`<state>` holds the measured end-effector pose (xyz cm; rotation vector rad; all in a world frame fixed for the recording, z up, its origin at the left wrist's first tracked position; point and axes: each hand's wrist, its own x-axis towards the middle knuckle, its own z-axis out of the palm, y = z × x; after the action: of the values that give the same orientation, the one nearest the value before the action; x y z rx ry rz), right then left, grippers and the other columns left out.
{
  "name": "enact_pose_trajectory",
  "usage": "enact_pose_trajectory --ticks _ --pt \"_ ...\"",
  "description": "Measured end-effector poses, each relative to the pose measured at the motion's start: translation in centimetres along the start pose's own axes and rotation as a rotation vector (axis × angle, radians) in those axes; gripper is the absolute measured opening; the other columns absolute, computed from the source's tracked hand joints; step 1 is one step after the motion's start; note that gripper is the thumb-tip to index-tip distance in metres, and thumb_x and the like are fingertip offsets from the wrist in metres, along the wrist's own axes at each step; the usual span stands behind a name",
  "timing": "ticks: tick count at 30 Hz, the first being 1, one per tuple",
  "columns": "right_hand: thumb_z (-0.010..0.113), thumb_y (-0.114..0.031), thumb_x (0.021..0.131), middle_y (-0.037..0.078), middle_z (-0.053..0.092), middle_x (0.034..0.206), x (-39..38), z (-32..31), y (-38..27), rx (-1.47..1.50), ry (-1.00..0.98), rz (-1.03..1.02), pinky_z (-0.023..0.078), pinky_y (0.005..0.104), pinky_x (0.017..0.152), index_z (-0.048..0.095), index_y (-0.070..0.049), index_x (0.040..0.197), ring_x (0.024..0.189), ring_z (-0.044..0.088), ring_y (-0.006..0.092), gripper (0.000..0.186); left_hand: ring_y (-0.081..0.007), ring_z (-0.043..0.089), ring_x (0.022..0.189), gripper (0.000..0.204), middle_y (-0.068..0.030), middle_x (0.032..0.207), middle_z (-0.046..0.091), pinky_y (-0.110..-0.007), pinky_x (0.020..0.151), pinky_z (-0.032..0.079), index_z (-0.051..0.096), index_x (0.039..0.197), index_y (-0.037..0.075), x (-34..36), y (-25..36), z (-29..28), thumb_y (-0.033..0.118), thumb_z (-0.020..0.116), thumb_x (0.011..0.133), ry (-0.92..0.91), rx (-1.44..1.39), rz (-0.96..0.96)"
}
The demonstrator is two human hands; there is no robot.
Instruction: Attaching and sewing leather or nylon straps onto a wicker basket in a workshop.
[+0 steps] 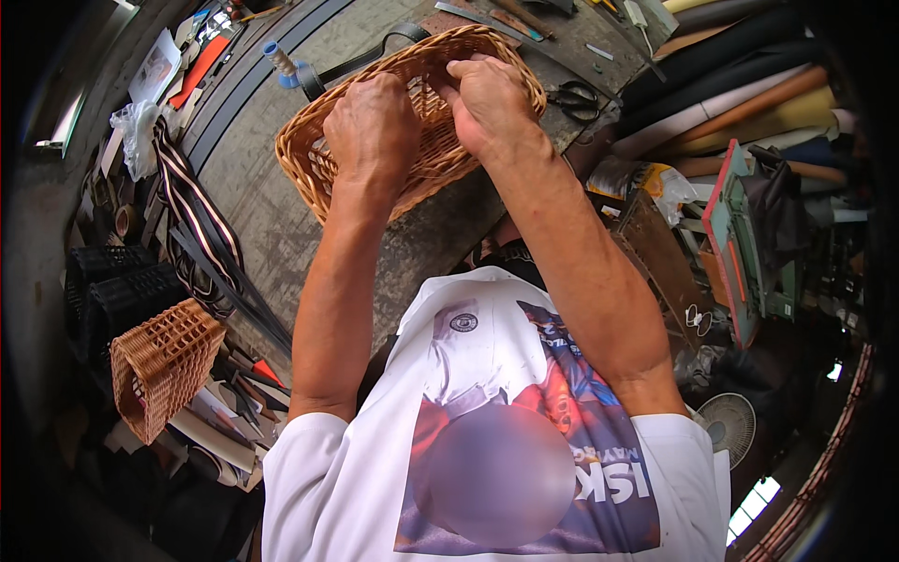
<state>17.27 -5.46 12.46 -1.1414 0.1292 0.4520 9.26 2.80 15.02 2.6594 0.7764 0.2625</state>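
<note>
A light-brown wicker basket lies tilted on the worn work table, its opening turned toward me. Both my hands reach into it, near its far wall. My left hand is closed, knuckles up, its fingertips hidden beneath it. Beside it, my right hand has its fingers curled against the inside of the far rim. Whatever either hand pinches is too small or too hidden to make out. A black leather strap arches up behind the basket's far side. Just left of the strap stands a thread spool with a blue base.
Black-handled scissors lie right of the basket; hand tools lie beyond it. Long dark strips cross the table at left. A second wicker basket sits lower left. Rolls of material are stacked at right.
</note>
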Motion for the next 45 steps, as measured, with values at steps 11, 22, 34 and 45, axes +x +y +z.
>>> enact_pose_trajectory --ticks 11,22,34,45 --pt "0.069 0.009 0.071 0.018 0.060 0.096 -0.7 2.4 -0.6 -0.219 0.083 0.066 0.053 0.0356 0.073 0.044 0.011 0.107 0.083 0.063 0.0260 0.043 -0.0407 0.067 0.079 0.019 -0.0236 0.081 0.067 -0.049 0.071 0.053 0.066 0.080 -0.001 -0.1 -0.2 0.1 0.014 0.055 0.082 0.027 0.011 0.005" --pt "0.070 0.012 0.070 0.023 0.059 0.102 -0.9 3.1 -0.5 -0.230 0.080 0.038 0.055 0.0344 0.073 0.037 0.014 0.112 0.088 0.063 0.0256 0.054 -0.0395 0.068 0.078 0.017 -0.0238 0.082 0.067 -0.047 0.069 0.054 0.069 0.080 -0.002 0.0 -0.4 0.1 0.010 0.057 0.080 0.065 0.009 0.014" --pt "0.070 0.010 0.071 0.024 0.058 0.106 -1.0 3.1 -0.7 -0.251 0.064 0.047 0.054 0.0341 0.079 0.037 0.015 0.114 0.091 0.063 0.0263 0.055 -0.0389 0.068 0.079 0.018 -0.0230 0.083 0.068 -0.047 0.070 0.054 0.069 0.082 -0.001 -0.1 -0.1 0.1 0.011 0.056 0.081 0.055 0.040 0.009" --pt "0.066 -0.001 0.075 0.010 0.067 0.085 -5.8 -3.4 -10.6 -1.164 -0.360 -0.585 0.053 0.0287 0.074 0.064 0.003 0.104 0.076 0.065 0.0168 0.030 -0.0423 0.066 0.079 0.022 -0.0243 0.080 0.066 -0.051 0.073 0.052 0.064 0.079 -0.002 -0.1 -0.3 0.1 0.015 0.050 0.084 -0.003 0.010 -0.018"
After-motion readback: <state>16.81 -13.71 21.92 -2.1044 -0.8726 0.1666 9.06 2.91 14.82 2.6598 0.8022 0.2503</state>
